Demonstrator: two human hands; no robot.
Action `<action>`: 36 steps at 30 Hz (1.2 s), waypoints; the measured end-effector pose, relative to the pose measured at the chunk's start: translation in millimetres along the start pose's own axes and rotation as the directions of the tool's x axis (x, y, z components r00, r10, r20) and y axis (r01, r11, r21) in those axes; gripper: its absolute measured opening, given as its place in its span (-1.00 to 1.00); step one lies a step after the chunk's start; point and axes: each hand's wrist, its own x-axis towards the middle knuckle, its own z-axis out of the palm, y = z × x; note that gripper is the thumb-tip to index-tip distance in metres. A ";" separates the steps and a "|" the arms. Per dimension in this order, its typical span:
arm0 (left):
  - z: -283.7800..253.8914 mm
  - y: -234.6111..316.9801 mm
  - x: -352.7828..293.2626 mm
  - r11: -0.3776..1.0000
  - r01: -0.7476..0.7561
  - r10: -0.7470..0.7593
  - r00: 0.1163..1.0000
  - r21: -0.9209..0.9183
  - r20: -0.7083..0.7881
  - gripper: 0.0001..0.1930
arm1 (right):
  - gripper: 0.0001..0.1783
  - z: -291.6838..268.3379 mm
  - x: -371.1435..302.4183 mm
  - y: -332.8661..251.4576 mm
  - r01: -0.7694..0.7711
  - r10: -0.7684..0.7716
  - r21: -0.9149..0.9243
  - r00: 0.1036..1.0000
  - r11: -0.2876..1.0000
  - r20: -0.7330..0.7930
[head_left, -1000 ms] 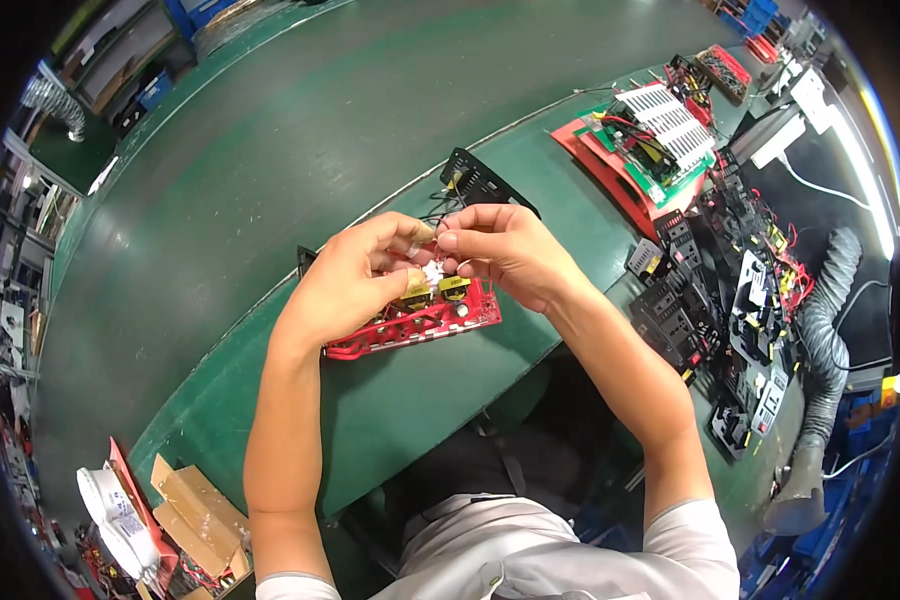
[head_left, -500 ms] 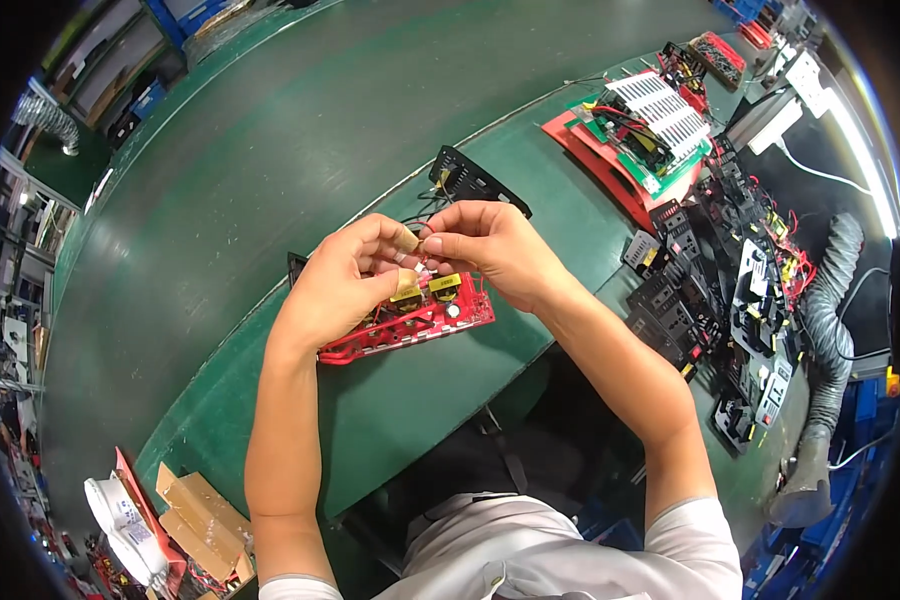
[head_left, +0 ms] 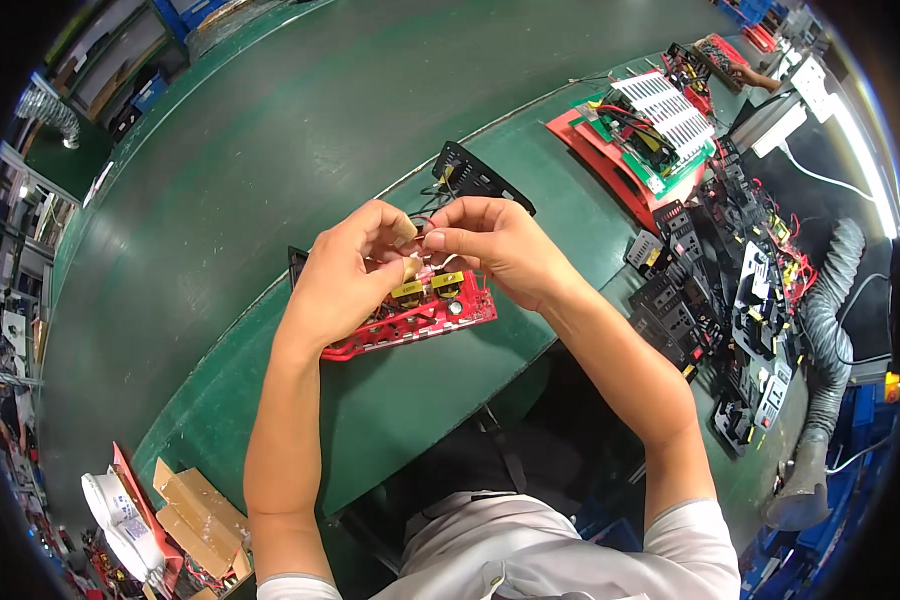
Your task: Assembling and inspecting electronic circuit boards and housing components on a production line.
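Over a red circuit board (head_left: 425,325) with yellow-wrapped transformers (head_left: 448,281), my two hands meet, fingertips almost touching. My right hand (head_left: 505,245) pinches a thin wire between thumb and forefinger. A white wire (head_left: 450,261) curves just under those fingers. My left hand (head_left: 345,268), with tan wraps on its thumb and forefinger, is curled beside it; what its fingers grip is hidden. Behind the hands a black slotted panel (head_left: 482,178) leans on the green bench, dark wires running from it toward the board. Another black panel (head_left: 297,266) shows partly beyond my left hand.
To the right lie piled black panels (head_left: 675,310) with wires and a flexible grey duct (head_left: 827,330). A green board with a white finned part (head_left: 665,110) rests on red sheets. Far right, another person's hand (head_left: 745,74) reaches in. A cardboard box (head_left: 200,515) stands lower left.
My fingers have shifted slightly at the wires, and the white wire now shows below my right fingers. Another person's hand has appeared at the far upper right.
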 end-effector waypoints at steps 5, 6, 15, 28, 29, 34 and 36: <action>-1.8 0.3 -0.1 0.999 0.031 -0.031 1.000 0.042 -0.001 -0.78 | -0.77 -5.1 0.2 -3.0 -0.079 0.085 -0.075 0.993 0.994 0.077; -2.4 0.4 -0.4 0.999 0.037 -0.037 0.999 0.040 0.004 -0.78 | -0.77 -5.7 -0.2 -4.6 -0.081 0.087 -0.074 0.993 0.994 0.079; -2.2 0.0 -0.3 0.998 0.051 -0.050 0.998 -0.044 0.032 -0.79 | -0.78 -4.3 -0.8 -7.8 -0.029 0.034 -0.224 0.999 0.974 0.021; 0.5 -0.6 0.0 0.999 0.049 -0.049 0.998 -0.001 0.048 -0.72 | -0.79 -4.1 0.9 -4.6 -0.079 0.074 -0.092 0.996 0.993 -0.051; -1.8 1.1 -0.4 0.999 0.037 -0.036 0.999 -0.030 0.033 -0.74 | -0.78 -4.5 1.1 -3.9 -0.068 0.061 -0.111 0.996 0.991 -0.064; -20.6 3.0 0.0 0.997 0.072 -0.072 0.995 0.004 -0.068 -0.78 | -0.78 -7.6 -0.2 -7.0 -0.046 0.046 -0.136 0.999 0.990 -0.006; -26.4 4.8 -4.1 0.995 0.085 -0.081 0.994 0.054 -0.075 -0.72 | -0.78 -4.0 -1.1 -8.8 -0.060 0.061 -0.101 0.998 0.993 0.006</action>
